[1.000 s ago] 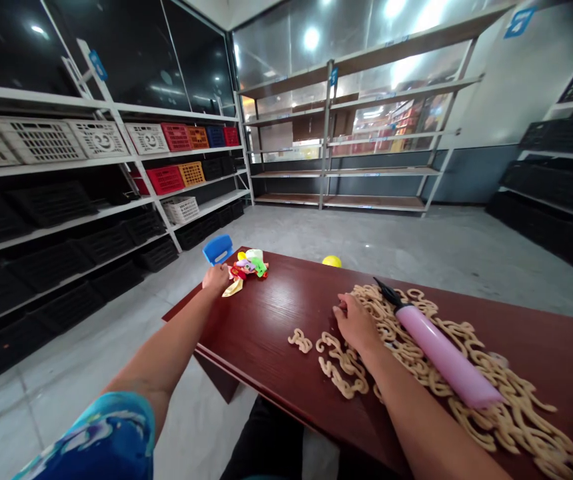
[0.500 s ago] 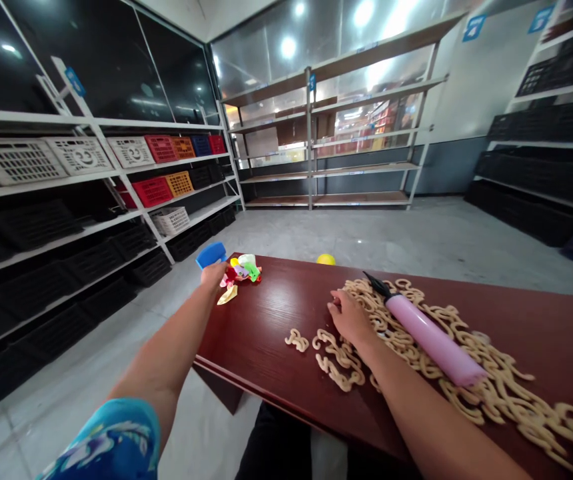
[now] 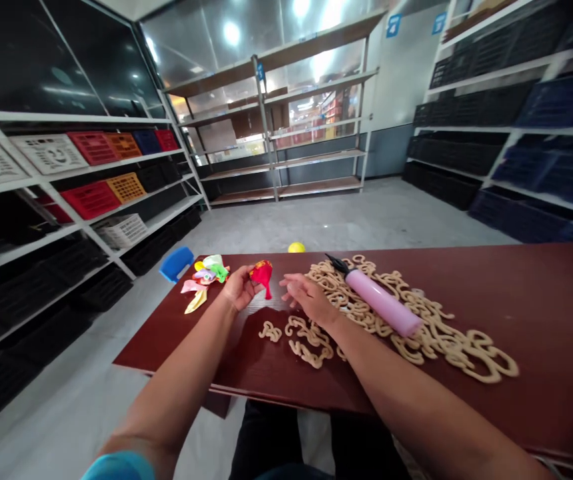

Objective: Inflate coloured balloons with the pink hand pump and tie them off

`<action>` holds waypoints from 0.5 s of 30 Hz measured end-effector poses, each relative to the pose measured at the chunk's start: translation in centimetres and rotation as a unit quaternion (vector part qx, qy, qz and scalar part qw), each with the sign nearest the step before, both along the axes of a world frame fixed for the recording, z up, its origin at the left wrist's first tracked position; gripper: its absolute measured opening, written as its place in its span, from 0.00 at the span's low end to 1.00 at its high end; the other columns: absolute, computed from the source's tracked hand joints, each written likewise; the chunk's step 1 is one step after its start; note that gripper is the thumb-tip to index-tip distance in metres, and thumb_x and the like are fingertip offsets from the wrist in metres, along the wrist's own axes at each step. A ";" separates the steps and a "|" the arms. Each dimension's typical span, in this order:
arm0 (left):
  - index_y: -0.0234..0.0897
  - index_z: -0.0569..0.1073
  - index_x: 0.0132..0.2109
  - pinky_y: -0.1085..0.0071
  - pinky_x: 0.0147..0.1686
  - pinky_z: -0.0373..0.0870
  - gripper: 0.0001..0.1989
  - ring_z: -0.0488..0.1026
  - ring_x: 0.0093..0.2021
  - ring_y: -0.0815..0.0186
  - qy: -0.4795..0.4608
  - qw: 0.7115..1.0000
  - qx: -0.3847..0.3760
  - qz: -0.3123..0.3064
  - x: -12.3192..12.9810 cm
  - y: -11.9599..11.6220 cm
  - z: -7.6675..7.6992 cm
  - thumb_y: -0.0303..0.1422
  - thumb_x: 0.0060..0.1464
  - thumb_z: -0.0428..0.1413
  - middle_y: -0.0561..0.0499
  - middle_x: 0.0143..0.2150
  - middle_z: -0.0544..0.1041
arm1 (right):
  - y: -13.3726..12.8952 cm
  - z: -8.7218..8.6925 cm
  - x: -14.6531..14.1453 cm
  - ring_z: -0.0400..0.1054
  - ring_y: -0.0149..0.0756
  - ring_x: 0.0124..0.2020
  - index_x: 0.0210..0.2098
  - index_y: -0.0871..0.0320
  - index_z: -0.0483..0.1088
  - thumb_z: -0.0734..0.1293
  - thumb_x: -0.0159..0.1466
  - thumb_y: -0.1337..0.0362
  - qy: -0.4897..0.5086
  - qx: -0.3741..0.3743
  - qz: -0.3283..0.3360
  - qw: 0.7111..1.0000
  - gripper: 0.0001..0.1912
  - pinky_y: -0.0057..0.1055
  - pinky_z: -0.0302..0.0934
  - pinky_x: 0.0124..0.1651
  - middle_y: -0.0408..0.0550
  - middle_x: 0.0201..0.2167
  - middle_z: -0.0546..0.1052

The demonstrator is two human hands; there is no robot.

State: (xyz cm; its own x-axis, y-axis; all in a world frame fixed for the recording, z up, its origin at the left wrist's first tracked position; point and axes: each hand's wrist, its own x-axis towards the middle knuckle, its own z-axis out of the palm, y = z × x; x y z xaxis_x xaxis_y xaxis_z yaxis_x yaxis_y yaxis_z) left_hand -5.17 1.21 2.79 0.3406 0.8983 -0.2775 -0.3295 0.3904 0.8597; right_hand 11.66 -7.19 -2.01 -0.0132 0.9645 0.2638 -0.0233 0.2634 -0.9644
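My left hand [image 3: 241, 288] pinches a red uninflated balloon [image 3: 262, 275] with a yellow print, its neck hanging down over the table. Close by on the right, my right hand [image 3: 309, 298] has its fingers apart and holds nothing; a small gap separates it from the balloon. A loose pile of flat balloons [image 3: 209, 273] in white, green, purple, pink and yellow lies left of my left hand. Beyond my right forearm a pink hand pump [image 3: 384, 302] with a black nozzle rests on a heap of beige curled pieces [image 3: 436, 320].
The dark red table [image 3: 526, 287] stretches off to the right. Small clusters of beige curls [image 3: 311, 343] lie near its front. Past the far edge are a yellow ball-like thing [image 3: 296, 247] and, at left, a blue object [image 3: 176, 264]. Shelves with crates [image 3: 91, 200] line the room.
My left hand has come from the balloon pile toward the middle with the red balloon. My right hand has moved beside it, off the beige heap. The view has turned right.
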 end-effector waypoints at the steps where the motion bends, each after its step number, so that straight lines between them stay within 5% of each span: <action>1: 0.29 0.69 0.36 0.71 0.29 0.71 0.07 0.72 0.29 0.67 -0.015 1.000 0.003 0.004 1.4 -0.2 -0.7 0.27 0.48 0.51 0.45 0.32 0.74 | 0.1 0.0 -0.1 0.69 0.31 0.31 0.47 0.56 0.61 0.60 0.58 0.52 0.024 -0.012 0.013 1.000 0.21 0.27 0.63 0.26 0.47 0.39 0.72; 7: 0.30 0.68 0.35 0.72 0.27 0.70 0.07 0.71 0.27 0.68 0.005 0.998 0.021 0.061 6.8 -0.1 -3.0 0.30 0.49 0.53 0.46 0.32 0.73 | 1.1 -0.5 0.3 0.67 0.27 0.20 0.38 0.58 0.63 0.64 0.55 0.59 0.110 -0.079 -0.067 0.989 0.13 0.22 0.59 0.19 0.41 0.25 0.72; 15: 0.30 0.66 0.34 0.69 0.23 0.68 0.19 0.69 0.22 0.66 0.051 0.998 0.019 -0.010 6.9 -0.5 -4.5 0.45 0.54 0.46 0.46 0.25 0.70 | 1.4 0.1 1.0 0.68 0.27 0.22 0.38 0.58 0.62 0.62 0.58 0.64 0.313 -0.094 -0.037 0.944 0.09 0.25 0.64 0.24 0.45 0.29 0.74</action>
